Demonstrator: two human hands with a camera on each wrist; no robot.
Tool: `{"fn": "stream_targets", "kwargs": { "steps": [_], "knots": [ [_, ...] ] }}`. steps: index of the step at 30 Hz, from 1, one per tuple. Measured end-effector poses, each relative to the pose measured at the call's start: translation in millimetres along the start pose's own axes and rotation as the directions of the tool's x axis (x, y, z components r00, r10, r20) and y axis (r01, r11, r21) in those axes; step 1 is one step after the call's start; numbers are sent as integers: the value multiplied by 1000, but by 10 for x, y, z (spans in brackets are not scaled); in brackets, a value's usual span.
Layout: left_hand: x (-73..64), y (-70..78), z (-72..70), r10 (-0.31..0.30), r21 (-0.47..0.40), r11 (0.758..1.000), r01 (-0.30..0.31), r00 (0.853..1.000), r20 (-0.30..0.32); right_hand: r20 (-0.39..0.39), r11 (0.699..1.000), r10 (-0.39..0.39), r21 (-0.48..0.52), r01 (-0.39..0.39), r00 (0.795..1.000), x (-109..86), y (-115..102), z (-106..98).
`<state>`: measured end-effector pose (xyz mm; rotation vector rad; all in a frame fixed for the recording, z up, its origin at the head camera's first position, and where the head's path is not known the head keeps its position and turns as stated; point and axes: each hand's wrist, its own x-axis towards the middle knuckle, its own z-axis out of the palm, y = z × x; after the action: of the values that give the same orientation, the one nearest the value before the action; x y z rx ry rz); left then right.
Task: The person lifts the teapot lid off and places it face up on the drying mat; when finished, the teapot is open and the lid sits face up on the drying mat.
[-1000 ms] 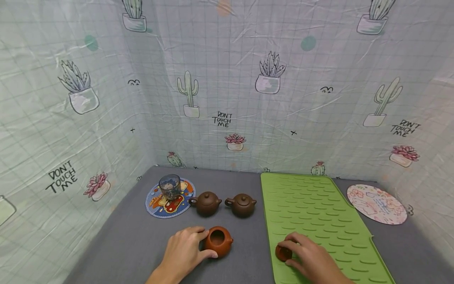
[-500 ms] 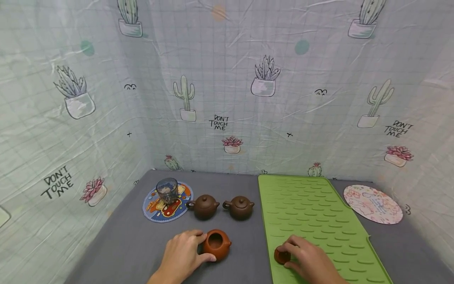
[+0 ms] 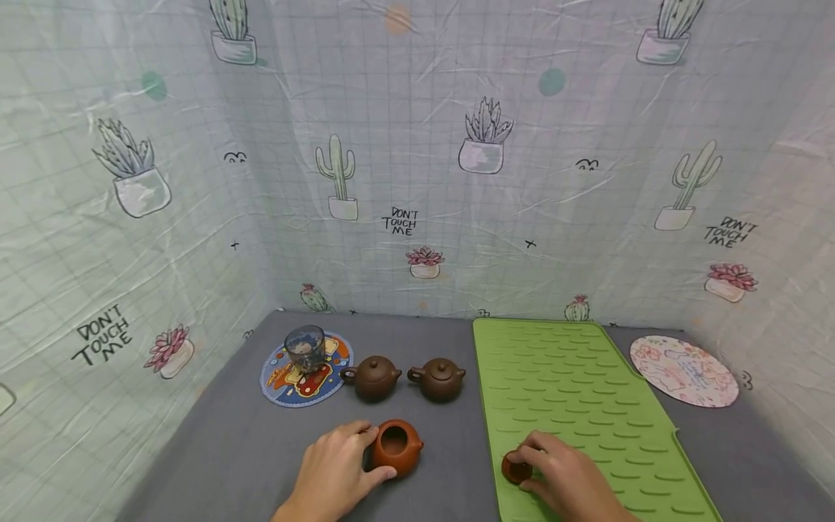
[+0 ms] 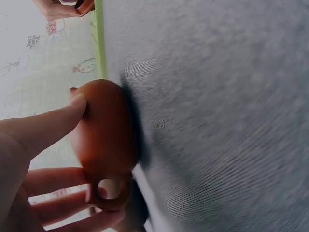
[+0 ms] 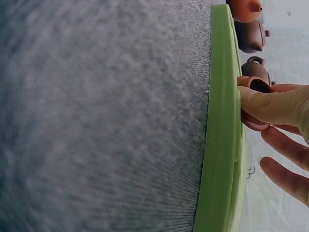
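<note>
A reddish-brown teapot (image 3: 406,458), its top opening uncovered, stands on the grey table, spout to the right. My left hand (image 3: 335,464) grips it from the left, thumb on the body near the opening. In the left wrist view, fingers (image 4: 58,180) reach beside the looped handle of the teapot (image 4: 108,130). My right hand (image 3: 574,475) pinches a small hollow reddish-brown teapot lid (image 3: 515,470) at the green mat's near left part. The right wrist view shows the thumb across the lid (image 5: 255,121), right at the mat's edge, other fingers partly behind it.
Two dark brown lidded teapots, a left one (image 3: 373,380) and a right one (image 3: 441,380), stand behind. A glass (image 3: 305,349) sits on a blue patterned round mat (image 3: 277,391) at back left. The green mat (image 3: 561,377) covers the right side; a pink floral oval mat (image 3: 685,371) lies beyond it.
The head view has shifted slightly, so everything appears a little further left. Both hands keep their hold on the teapot and the lid, with no clear movement over the table.
</note>
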<state>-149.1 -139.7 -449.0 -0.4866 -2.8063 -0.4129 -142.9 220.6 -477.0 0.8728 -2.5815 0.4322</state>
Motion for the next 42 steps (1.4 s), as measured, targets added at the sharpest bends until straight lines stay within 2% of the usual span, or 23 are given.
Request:
{"fn": "stream_targets", "kwargs": {
  "steps": [3,6,11,14,17,21,25,28,33,37,40,42],
  "knots": [
    [29,18,-68,-12,-5,1000,12,999,36,10,1000,1,3,-1,1000,7,-10,-11],
    [91,56,-163,2,14,1000,-3,999,37,4,1000,-7,5,7,1000,9,-18,-17],
    [270,164,-328,78,57,995,-77,997,-25,-21,1000,-26,-3,25,999,2,-17,-19],
    [396,221,-378,115,63,992,-111,991,-74,-43,999,-48,-18,47,998,3,-15,-14],
    [529,265,-396,131,30,991,-129,985,-112,-62,998,-61,-35,59,996,10,-8,-5],
    [721,316,-395,128,-61,989,-138,982,-137,-83,997,-68,-44,65,994,17,3,4],
    [912,359,-341,126,-122,982,-145,981,-149,-82,998,-61,-39,58,995,8,0,1],
    [1034,392,-271,126,-147,978,-145,983,-134,-74,998,-47,-41,44,996,-1,-5,0],
    [1175,416,-125,99,-164,980,-110,992,-77,-74,999,-36,-43,33,997,-3,-6,2],
    [1243,386,21,42,-168,985,-43,999,-4,-75,999,-41,-39,38,996,-1,-4,4],
    [1276,350,127,17,-157,988,-10,999,47,-87,998,-48,-38,45,995,-1,-1,8],
    [1291,323,188,19,-136,991,-10,998,61,-97,998,-53,-39,50,994,-1,-3,10]
  ]
}}
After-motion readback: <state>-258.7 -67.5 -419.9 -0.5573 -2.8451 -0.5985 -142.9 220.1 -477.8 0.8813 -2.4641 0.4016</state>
